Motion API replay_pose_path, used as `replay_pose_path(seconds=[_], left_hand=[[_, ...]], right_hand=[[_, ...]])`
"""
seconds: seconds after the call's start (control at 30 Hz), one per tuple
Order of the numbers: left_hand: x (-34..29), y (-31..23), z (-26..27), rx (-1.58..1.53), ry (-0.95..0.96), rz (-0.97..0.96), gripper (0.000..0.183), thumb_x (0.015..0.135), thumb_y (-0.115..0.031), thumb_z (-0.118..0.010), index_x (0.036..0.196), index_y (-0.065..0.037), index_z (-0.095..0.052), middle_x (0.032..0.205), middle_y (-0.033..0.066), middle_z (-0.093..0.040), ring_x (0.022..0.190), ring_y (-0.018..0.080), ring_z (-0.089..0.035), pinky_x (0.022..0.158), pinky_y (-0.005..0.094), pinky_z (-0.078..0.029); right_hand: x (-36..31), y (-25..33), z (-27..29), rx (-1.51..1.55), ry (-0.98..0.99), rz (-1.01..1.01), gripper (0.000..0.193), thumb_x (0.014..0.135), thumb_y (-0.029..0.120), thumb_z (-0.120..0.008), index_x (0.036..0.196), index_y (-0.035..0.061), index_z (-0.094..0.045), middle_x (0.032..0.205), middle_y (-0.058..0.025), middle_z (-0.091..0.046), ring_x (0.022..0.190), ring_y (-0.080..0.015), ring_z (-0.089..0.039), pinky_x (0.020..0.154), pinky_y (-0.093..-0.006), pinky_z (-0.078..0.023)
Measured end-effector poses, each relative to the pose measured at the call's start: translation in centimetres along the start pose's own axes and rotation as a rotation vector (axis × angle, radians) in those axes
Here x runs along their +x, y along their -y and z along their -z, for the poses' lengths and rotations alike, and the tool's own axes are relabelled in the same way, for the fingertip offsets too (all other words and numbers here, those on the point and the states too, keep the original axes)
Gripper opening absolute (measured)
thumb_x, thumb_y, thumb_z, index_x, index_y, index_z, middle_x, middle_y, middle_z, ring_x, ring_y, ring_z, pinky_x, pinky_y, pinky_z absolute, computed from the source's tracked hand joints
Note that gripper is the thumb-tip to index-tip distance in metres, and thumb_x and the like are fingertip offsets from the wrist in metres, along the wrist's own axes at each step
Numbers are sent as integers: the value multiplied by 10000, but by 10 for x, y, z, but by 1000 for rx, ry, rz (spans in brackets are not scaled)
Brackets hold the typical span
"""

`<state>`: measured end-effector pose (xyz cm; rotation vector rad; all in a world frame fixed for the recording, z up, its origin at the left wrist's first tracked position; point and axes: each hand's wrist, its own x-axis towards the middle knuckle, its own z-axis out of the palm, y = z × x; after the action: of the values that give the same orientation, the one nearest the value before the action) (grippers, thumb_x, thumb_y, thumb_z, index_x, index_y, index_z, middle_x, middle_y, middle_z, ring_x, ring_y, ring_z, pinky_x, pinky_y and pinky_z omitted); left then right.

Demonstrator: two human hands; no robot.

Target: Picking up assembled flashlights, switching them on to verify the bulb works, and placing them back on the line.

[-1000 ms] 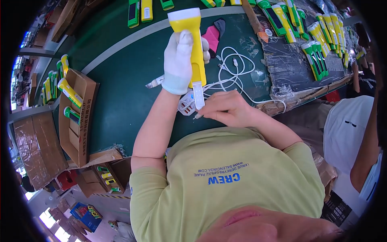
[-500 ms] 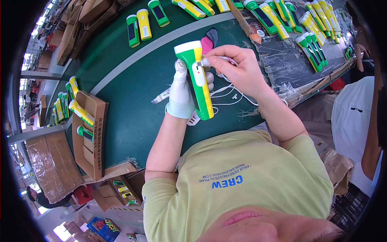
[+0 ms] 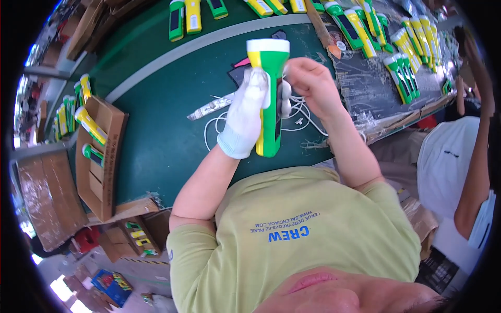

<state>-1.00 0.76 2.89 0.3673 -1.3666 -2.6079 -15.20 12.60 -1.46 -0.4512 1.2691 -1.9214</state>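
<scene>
My left hand [image 3: 244, 112], in a white glove, is wrapped round a green and yellow flashlight [image 3: 270, 128]. The flashlight stands upright with its wide white head at the top, and part of its dark panel shows beside the gloved fingers. Close to its right side is my bare right hand [image 3: 315, 88], fingers curled in a pinch; the fingertips are partly hidden, and I cannot make out what they hold. White cable [image 3: 308, 119] lies in loops on the green table [image 3: 167, 146] behind the flashlight. A whitish crumpled strip [image 3: 206, 109] rests left of the glove.
Several flashlights [image 3: 193, 15] lie along the far side, with more on the dark board [image 3: 365, 83] at the right. An open cardboard box [image 3: 112, 161] holding flashlights stands at the left. A pink and grey cloth-like thing [image 3: 242, 63] lies behind the flashlight. Another person [image 3: 446, 161] is at the right.
The flashlight has been turned about its length, so its white switch panel faces left and mostly hides behind the glove. The cable plug my right hand held at that panel no longer shows.
</scene>
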Motion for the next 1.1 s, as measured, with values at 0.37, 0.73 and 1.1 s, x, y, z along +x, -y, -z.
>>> replay_pose_path(seconds=[0.37,0.73,1.1], left_hand=[[22,13,20,-320,-120,-133,745,863,-595,-584,1322,-39,-395,981,49,-566,852,169,-590,816,321,-521],[15,-11,39,52,380,302,700,905,-709,-358,1069,-57,-554,640,13,-509,522,91,-452,490,234,-373],[21,-69,39,1618,47,-540,465,677,-138,-774,1115,-97,-623,1020,103,-645,937,298,-628,817,355,-515]], right_hand=[[-50,6,-57,-881,125,390,360,655,152,-844,734,89,-499,679,8,-525,567,-92,-526,469,-252,-376],[-22,34,-36,-640,-79,646,282,922,155,-559,1153,3,-618,973,-34,-633,699,-30,-509,600,-171,-405],[-17,41,-27,-104,-162,204,319,843,169,-736,1056,20,-550,841,-35,-627,684,-63,-583,564,-204,-461]])
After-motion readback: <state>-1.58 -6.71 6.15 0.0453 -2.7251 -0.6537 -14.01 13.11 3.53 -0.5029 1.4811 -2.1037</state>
